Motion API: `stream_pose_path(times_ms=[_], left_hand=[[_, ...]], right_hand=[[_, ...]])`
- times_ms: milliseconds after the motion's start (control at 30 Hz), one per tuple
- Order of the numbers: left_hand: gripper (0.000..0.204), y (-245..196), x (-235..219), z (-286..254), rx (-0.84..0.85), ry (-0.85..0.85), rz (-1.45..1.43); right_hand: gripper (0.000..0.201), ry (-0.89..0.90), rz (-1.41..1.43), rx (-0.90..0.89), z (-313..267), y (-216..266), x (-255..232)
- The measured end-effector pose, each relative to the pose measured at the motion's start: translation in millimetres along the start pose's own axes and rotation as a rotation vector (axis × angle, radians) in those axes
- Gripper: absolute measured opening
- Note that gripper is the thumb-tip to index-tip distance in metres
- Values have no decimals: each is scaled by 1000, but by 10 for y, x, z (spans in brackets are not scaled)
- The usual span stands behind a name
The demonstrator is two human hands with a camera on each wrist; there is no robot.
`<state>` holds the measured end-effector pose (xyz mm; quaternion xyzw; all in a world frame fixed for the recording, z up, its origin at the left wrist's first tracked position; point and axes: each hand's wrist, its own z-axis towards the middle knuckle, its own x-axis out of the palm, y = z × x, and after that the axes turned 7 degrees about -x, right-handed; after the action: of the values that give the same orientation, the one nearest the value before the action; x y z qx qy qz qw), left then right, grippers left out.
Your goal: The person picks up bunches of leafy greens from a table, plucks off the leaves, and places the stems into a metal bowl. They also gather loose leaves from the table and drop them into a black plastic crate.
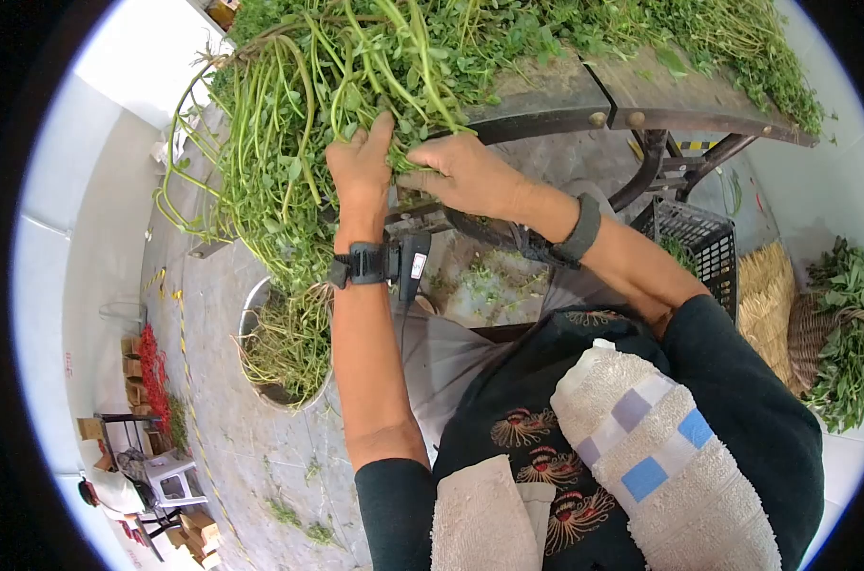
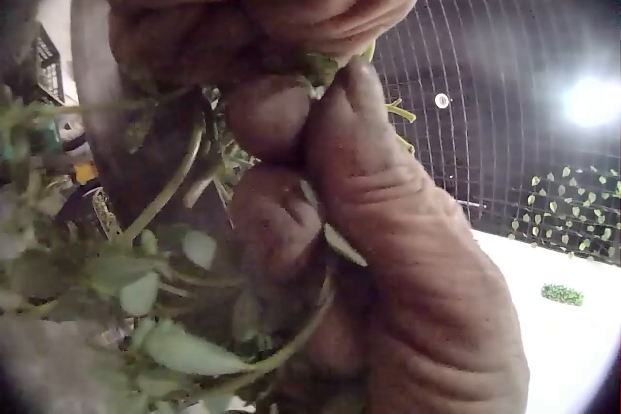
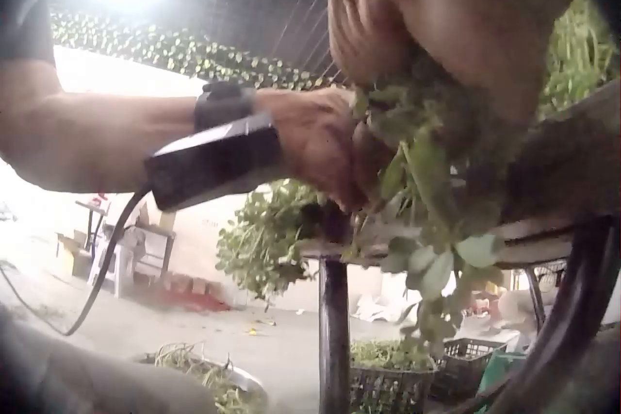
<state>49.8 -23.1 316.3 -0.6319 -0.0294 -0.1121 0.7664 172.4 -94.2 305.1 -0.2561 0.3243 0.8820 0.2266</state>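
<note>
A large heap of green leafy stems (image 1: 289, 143) lies over the table's edge, with long stems hanging down at the left. At its front edge the left hand (image 1: 361, 176) pinches stems between thumb and fingers; in the left wrist view its thumb and curled fingers (image 2: 388, 191) meet around a bit of green. Close beside it, the right hand (image 1: 475, 176) holds a leafy sprig (image 3: 427, 181), whose leaves hang below the fingers in the right wrist view. The hands nearly touch, and foliage hides some fingertips.
Below the left forearm stands a round metal basin (image 1: 251, 371) of stems. A black crate (image 1: 713, 247), a straw bundle (image 1: 765, 305) and a wicker basket (image 1: 808, 343) of leaves stand at the right. Dark table legs (image 1: 649, 171) rise under the wooden tabletop (image 1: 537, 95). A person (image 1: 113, 495) is at the far lower left.
</note>
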Motion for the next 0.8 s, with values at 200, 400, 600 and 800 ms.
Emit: stream_pose_path(times_ms=[200, 400, 600, 800], left_hand=[[29, 103, 29, -9, 97, 86, 181], [32, 74, 178, -125, 40, 38, 259], [33, 127, 92, 32, 86, -84, 478], [33, 108, 166, 7, 193, -129, 617]], right_hand=[[20, 45, -166, -28, -104, 129, -163], [26, 34, -141, 3, -214, 247, -294], [33, 67, 106, -21, -393, 544, -324], [31, 145, 110, -56, -398, 664, -409]])
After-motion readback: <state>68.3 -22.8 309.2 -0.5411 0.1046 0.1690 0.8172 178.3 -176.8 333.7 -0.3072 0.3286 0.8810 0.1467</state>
